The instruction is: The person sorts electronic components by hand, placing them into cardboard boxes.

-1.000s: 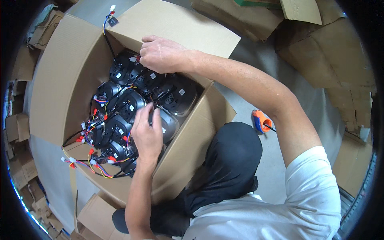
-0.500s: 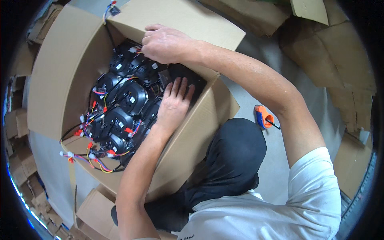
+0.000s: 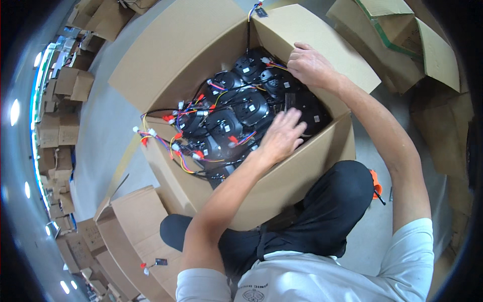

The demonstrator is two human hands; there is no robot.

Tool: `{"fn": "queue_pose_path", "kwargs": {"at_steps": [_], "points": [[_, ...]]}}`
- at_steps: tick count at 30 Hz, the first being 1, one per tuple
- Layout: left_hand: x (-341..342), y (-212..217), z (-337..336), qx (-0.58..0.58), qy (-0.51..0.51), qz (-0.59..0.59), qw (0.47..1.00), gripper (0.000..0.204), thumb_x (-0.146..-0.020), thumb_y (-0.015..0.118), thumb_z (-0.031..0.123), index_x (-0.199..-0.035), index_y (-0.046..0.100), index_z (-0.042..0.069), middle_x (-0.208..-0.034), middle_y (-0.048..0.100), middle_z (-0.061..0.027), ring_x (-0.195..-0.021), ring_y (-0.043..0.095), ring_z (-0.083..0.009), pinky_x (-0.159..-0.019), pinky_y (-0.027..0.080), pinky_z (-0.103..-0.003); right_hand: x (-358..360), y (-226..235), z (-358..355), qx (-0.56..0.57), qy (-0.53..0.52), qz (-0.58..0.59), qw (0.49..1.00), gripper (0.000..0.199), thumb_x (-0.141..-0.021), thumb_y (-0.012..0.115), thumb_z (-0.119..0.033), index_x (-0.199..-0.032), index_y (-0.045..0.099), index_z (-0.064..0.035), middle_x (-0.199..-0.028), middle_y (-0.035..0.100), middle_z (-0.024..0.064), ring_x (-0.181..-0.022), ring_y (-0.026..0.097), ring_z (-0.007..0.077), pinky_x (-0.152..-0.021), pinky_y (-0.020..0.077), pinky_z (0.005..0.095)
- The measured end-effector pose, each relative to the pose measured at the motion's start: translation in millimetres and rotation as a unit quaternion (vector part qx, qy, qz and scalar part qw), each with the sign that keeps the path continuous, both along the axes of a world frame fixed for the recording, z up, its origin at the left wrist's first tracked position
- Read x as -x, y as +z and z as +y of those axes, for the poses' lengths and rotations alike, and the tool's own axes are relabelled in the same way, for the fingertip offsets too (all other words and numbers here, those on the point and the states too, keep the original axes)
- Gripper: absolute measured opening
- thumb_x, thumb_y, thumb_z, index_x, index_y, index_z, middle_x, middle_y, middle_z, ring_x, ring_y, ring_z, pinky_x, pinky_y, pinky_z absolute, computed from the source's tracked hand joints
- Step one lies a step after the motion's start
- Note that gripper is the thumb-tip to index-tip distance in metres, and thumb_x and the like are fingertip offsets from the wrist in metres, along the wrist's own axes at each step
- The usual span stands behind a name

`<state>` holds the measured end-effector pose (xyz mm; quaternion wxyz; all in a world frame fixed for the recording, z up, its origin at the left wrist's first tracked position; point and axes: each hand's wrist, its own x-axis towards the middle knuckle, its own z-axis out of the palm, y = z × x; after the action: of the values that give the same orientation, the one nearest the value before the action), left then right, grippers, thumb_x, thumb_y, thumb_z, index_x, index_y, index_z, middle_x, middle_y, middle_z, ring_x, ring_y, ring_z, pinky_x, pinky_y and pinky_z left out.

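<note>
- Your left hand (image 3: pixel 282 137) has its fingers (image 3: pixel 298 120) spread apart and laid flat, palm down, gripping nothing; they rest on the black round parts (image 3: pixel 236 113) near the right-hand wall of the large cardboard box (image 3: pixel 166 60).
- Your right hand (image 3: pixel 313 65) has its fingers curled together over the far rim of the box, where the far-right flap folds out; the fingertips dip inside the box, and you cannot tell whether they clamp on a part or only touch it.
- The black round parts lie packed in the bottom of the box, several side by side, each trailing coloured wires (image 3: pixel 176 146).
- The wires, red, yellow, blue and black with small connectors, bunch at the near-left side of the box, and some hang over its left rim.
- One wire with a connector (image 3: pixel 256 9) hangs over the far corner of the box.
- An orange tool (image 3: pixel 375 185) lies on the floor to the right of the box, partly hidden behind your knee.
- Flattened cardboard boxes (image 3: pixel 128 236) lie on the near-left side of the box, and more sit beyond its far-right flap.
</note>
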<state>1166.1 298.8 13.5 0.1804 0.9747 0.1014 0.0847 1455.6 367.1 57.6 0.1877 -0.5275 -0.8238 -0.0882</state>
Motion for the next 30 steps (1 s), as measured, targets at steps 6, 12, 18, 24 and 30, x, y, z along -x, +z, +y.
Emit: {"fn": "queue_pose_path", "kwargs": {"at_steps": [6, 12, 18, 24, 30], "points": [[185.5, 75.6, 66.0, -0.187, 0.501, -0.077, 0.842, 0.071, -0.099, 0.088, 0.024, -0.158, 0.063, -0.006, -0.162, 0.061, -0.0339, -0.154, 0.057, -0.0530, -0.131, 0.043, -0.060, 3.5, 19.1, -4.0, -0.001, -0.006, -0.004, 1.000, 0.018, -0.097, 0.073, -0.015, -0.084, 0.082, -0.0077, -0.090, 0.078, 0.0117, -0.106, 0.076, 0.0319, -0.130, 0.0470, 0.0496], [330.7, 64.2, 174.0, 0.002, 0.727, 0.038, 0.686, 0.065, -0.100, 0.084, 0.030, -0.142, 0.061, -0.014, -0.140, 0.071, -0.0348, -0.136, 0.067, -0.0531, -0.117, 0.053, -0.062, 15.3, 15.9, 1.6, -0.016, -0.004, 0.014, 1.000, 0.018, -0.098, 0.075, -0.014, -0.082, 0.081, -0.0065, -0.089, 0.077, 0.0123, -0.104, 0.076, 0.0314, -0.130, 0.0477, 0.0506], [304.9, 31.6, 146.4, -0.243, 0.507, 0.079, 0.823, 0.046, -0.096, 0.072, 0.005, -0.139, 0.064, -0.009, -0.134, 0.073, -0.0325, -0.132, 0.070, -0.0510, -0.116, 0.055, -0.060, 11.1, 17.7, -0.3, 0.014, -0.018, 0.030, 0.999, 0.018, -0.099, 0.076, -0.013, -0.083, 0.081, -0.0050, -0.090, 0.077, 0.0135, -0.105, 0.076, 0.0314, -0.131, 0.0471, 0.0517], [220.8, 85.6, 145.2, 0.007, 0.421, -0.064, 0.905, 0.052, -0.103, 0.083, 0.030, -0.138, 0.074, -0.007, -0.134, 0.077, -0.0292, -0.129, 0.073, -0.0498, -0.114, 0.057, -0.054, -7.9, 11.9, -15.8, 0.045, -0.032, 0.021, 0.998, 0.013, -0.099, 0.079, -0.009, -0.088, 0.084, -0.0039, -0.092, 0.077, 0.0132, -0.104, 0.077, 0.0300, -0.135, 0.0453, 0.0543], [423.0, 91.5, 306.9, -0.229, 0.600, -0.036, 0.765, 0.067, -0.105, 0.077, 0.030, -0.156, 0.064, -0.012, -0.149, 0.073, -0.0322, -0.141, 0.070, -0.0453, -0.119, 0.057, -0.048, 23.4, 24.1, 12.9, 0.008, -0.007, 0.064, 0.998, 0.012, -0.098, 0.080, -0.009, -0.088, 0.084, -0.0046, -0.092, 0.078, 0.0122, -0.102, 0.077, 0.0287, -0.134, 0.0463, 0.0556]]}}
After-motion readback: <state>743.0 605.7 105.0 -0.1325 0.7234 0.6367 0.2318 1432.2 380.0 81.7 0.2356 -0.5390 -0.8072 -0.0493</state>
